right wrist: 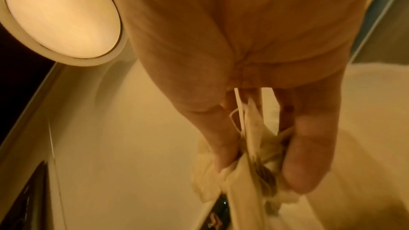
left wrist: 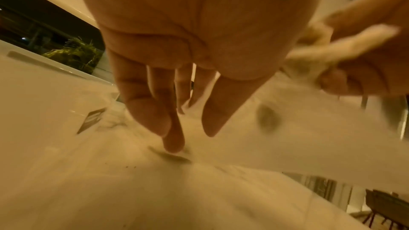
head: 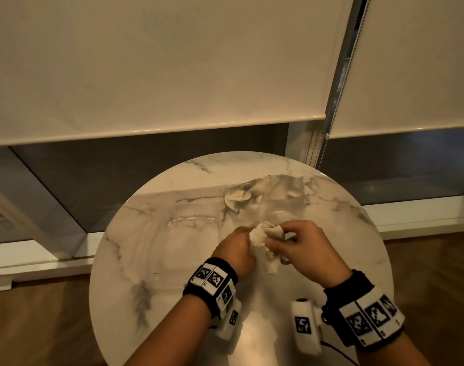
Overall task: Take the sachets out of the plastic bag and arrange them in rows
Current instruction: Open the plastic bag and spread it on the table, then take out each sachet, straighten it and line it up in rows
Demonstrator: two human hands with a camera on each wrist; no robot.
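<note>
round white marble-patterned table (head: 125,260) under cream roller blinds (head: 146,62). clear crumpled plastic bag (head: 267,196) lies at the far side, sachets inside not resolvable. right hand (head: 302,247) pinches a bunch of pale crumpled sachets (head: 262,236); left hand (head: 236,249) touches it, fingers (left wrist: 152,111) mostly straight. no rows laid out; arranging not yet started.
</note>
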